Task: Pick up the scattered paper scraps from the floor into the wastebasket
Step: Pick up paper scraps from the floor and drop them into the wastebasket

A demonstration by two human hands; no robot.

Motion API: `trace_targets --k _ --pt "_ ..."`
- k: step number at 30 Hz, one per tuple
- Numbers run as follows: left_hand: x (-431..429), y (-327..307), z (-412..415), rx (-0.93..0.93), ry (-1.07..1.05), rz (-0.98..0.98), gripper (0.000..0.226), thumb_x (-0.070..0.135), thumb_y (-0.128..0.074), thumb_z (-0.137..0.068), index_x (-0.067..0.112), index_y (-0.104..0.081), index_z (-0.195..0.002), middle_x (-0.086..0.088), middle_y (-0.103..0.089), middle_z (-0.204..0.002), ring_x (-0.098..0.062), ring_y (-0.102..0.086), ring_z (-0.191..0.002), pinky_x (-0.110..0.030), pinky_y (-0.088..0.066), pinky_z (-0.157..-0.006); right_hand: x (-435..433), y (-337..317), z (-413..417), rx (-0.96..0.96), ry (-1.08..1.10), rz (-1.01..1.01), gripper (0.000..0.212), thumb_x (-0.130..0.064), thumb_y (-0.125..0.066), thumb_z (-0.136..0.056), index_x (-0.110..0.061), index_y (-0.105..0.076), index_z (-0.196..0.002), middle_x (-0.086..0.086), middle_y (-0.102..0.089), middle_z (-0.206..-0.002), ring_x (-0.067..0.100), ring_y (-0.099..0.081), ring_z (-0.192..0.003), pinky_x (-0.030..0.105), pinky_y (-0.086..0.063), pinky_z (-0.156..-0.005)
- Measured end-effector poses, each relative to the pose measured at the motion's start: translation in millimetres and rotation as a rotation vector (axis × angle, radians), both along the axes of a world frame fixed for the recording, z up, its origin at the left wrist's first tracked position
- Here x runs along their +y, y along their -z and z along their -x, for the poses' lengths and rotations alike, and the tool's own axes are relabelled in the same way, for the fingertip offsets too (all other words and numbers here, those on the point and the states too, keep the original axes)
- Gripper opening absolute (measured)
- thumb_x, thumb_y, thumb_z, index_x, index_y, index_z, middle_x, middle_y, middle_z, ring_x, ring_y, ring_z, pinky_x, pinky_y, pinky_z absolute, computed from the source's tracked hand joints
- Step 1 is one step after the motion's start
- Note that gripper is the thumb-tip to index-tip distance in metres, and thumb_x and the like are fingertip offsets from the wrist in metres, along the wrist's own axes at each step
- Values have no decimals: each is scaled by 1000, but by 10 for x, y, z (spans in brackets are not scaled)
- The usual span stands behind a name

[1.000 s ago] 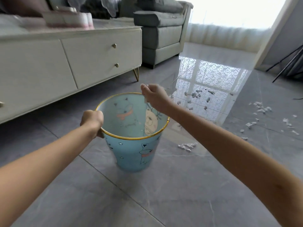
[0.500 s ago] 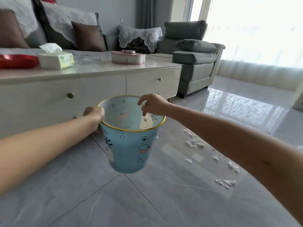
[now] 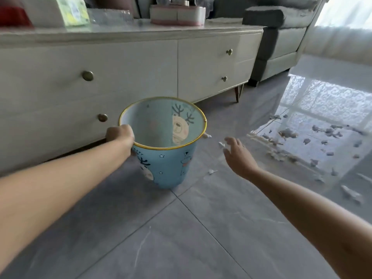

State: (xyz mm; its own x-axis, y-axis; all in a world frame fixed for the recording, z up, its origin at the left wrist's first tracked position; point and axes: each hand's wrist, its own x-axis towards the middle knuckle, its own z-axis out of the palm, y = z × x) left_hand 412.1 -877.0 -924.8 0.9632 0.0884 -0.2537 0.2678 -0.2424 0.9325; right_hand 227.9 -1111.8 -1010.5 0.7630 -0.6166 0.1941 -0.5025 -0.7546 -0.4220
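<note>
Gripping wastebasket rim, left hand; printed lettering blurred.

One head-worn view (wide-angle) looks forward and down, close over the floor.

White sideboard at eleven o'clock, tissue box and pink box on top, grey armchair at one o'clock.

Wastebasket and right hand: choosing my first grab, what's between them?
Head view: two paper scraps on the floor, one beside the wastebasket, one near the right hand.
</note>
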Motion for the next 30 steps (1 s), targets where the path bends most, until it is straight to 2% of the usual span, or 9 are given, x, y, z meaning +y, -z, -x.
trace_targets --k 1,4,7,10,15,20,23,27,30 --pt "-1 13 5 -12 -10 -28 39 10 -39 -90 -4 -56 -122 -15 -61 -121 -33 -60 -111 -42 -52 -68 -34 168 31 42 -29 12 45 -19 -44 -94 -16 -35 -138 9 -42 -141 29 -41 -129 39 -33 -105" --pt "-40 161 -104 -31 -60 -88 41 13 -36 -96 -2 -47 -132 -17 -53 -136 -34 -53 -123 -41 -48 -94 -49 620 72 236 -174 26 57 -21 -43 -95 -22 -20 -147 1 -27 -153 22 -26 -140 38 -25 -111" --pt "-127 204 -151 23 -76 -60 44 10 -34 -90 4 -47 -133 -13 -56 -128 -36 -60 -111 -51 -55 -86 65 1103 240 439 -346 5 60 -40 -28 -98 -24 -2 -149 -5 0 -158 16 1 -146 32 -7 -117" --pt "-218 187 -90 51 -104 -46 46 8 -33 -90 6 -47 -133 -14 -56 -127 -36 -61 -107 -55 -56 -81 67 1372 225 553 -383 -15 85 -72 5 -78 -24 5 -149 -5 10 -157 16 8 -145 31 2 -117" --pt "-457 185 -114 25 -93 -136 42 8 -34 -93 0 -48 -132 -16 -54 -131 -34 -56 -115 -42 -52 -84 -62 1459 -240 507 -264 -85 64 -51 -15 -97 -22 10 -148 -4 15 -156 15 13 -144 38 7 -118" --pt "-703 222 -309 -8 -105 -308 39 8 -34 -96 -4 -47 -131 -20 -52 -134 -38 -53 -119 -44 -47 -90 -448 1481 -766 547 -296 -21 81 -68 4 -81 -24 11 -148 -5 15 -156 12 14 -144 38 9 -117" --pt "-773 267 -411 -25 -88 -422 38 4 -31 -98 -8 -43 -132 -24 -49 -136 -40 -49 -122 -45 -41 -95 -728 1491 -1104 517 -331 -9 69 -62 -8 -91 -28 10 -148 -7 14 -156 12 16 -143 39 11 -116" --pt "-818 376 -639 -46 -70 -491 34 2 -41 -93 -14 -51 -121 -29 -56 -124 -45 -54 -110 -49 -45 -84 -1129 1488 -1559 524 -349 73 67 -61 -11 -92 -29 7 -148 -6 15 -156 15 16 -144 41 12 -116" --pt "-852 408 -735 -47 -74 -482 32 1 -44 -92 -13 -53 -119 -27 -58 -116 -44 -57 -95 -35 -37 -48 -1362 1419 -1935 559 -290 188 69 -62 -13 -91 -28 6 -148 -3 15 -157 22 17 -144 51 10 -115"
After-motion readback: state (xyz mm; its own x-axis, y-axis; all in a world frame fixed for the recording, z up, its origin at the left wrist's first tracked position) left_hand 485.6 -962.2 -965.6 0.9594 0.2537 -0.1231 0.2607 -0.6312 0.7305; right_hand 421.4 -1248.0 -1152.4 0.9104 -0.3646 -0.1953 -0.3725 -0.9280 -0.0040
